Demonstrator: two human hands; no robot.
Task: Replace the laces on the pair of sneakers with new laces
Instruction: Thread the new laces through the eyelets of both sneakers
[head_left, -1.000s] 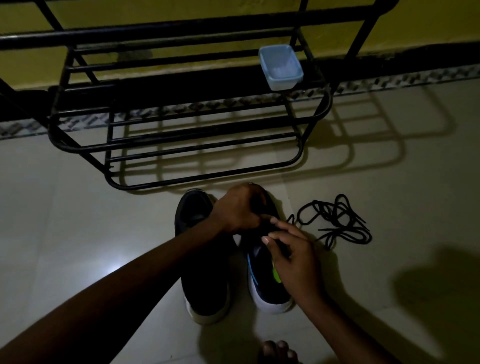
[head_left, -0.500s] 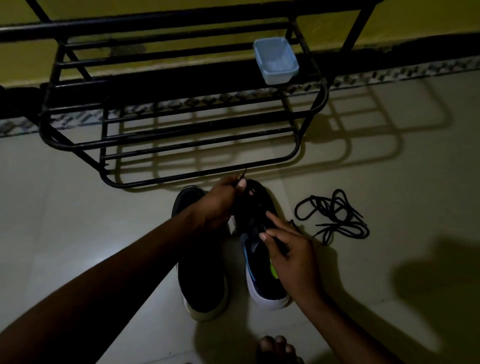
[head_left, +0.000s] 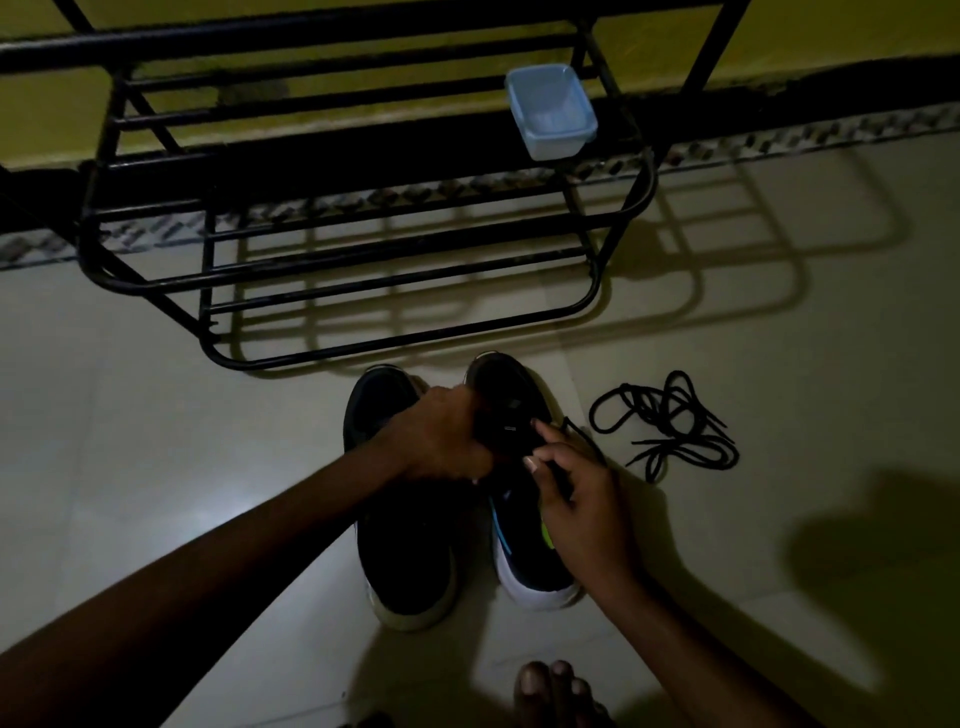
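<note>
Pinching soft, limp lace (head_left: 576, 431) in right hand (head_left: 571, 504); best gripped near tip. Cannot tell grip of left hand (head_left: 441, 441), at ten o'clock.

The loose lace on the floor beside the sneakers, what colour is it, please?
The loose lace is black; the head view shows it best.

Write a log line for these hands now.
step: lace work on right sneaker | left hand: over its eyelets, grip hidden | right hand: pinches lace | loose lace: floor, right of it
</note>
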